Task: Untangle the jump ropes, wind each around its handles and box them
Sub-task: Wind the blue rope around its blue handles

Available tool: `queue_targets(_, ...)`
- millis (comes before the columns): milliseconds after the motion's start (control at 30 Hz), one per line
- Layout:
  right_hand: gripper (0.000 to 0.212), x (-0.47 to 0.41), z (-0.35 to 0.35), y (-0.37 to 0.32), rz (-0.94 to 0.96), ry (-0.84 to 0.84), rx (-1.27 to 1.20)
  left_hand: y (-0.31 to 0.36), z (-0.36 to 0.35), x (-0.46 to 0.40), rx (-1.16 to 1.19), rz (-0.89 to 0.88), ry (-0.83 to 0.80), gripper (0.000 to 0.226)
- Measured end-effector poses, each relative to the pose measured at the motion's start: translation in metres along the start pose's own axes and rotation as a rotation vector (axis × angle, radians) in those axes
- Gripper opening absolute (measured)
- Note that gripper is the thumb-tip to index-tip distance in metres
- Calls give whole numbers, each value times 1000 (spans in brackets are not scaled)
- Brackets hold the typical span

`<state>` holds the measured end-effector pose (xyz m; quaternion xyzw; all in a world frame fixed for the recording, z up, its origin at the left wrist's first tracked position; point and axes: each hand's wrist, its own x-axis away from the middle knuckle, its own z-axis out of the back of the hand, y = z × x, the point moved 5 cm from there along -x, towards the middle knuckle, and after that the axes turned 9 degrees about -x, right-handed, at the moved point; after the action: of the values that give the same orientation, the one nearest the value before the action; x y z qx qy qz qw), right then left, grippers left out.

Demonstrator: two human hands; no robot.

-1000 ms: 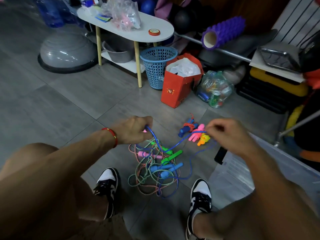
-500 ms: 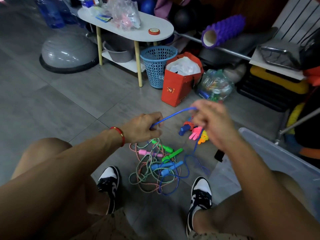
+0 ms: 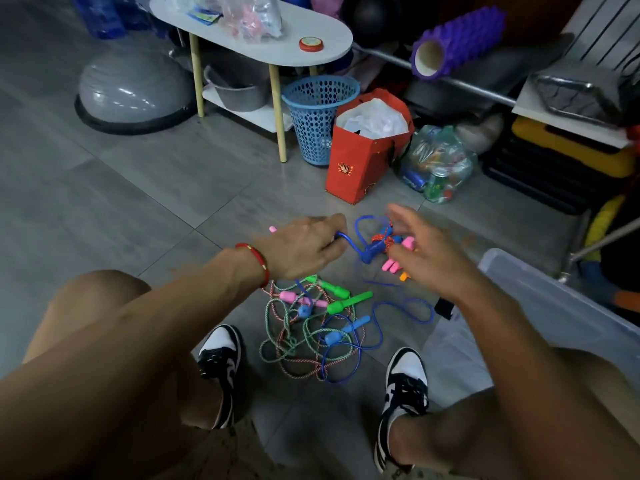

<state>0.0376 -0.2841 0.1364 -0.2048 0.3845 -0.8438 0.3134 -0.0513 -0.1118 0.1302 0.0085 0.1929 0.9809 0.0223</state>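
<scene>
Blue plastic cord (image 3: 360,237) sits pinched in my left hand (image 3: 304,249) above the tangled ropes (image 3: 311,334) on the floor; my right hand (image 3: 420,252) hovers spread, holding nothing. I'd wind evenly, keeping tension.

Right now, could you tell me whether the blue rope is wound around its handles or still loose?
Still loose. The blue rope trails in open loops across the floor, and the left hand grips one stretch.
</scene>
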Motion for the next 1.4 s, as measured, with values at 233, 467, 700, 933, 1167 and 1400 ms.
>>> queue_targets(233, 35, -6, -42, -23, 128, -202, 49, 8, 3, -4, 172, -5, -37, 30)
queue_targets(467, 29, 0, 50, -12, 249, 184, -609, -41, -4, 5, 72, 173, -180, 50)
queue_targets(700, 32, 1, 97, 37, 122, 448, -748, -94, -53, 38, 158, 296, -360, 27)
queue_targets(933, 24, -63, 65, 102, -135, 588, -190, -132, -53, 37, 404, 617, -146, 18)
queue_targets(1167, 24, -100, -56, 152, -192, 215, 459, -100, -58, -19, 872, 796, -45, 63)
queue_targets(1400, 47, -57, -217, 271, -461, -396, 409, -87, -98, -40, 851, 776, -188, 50)
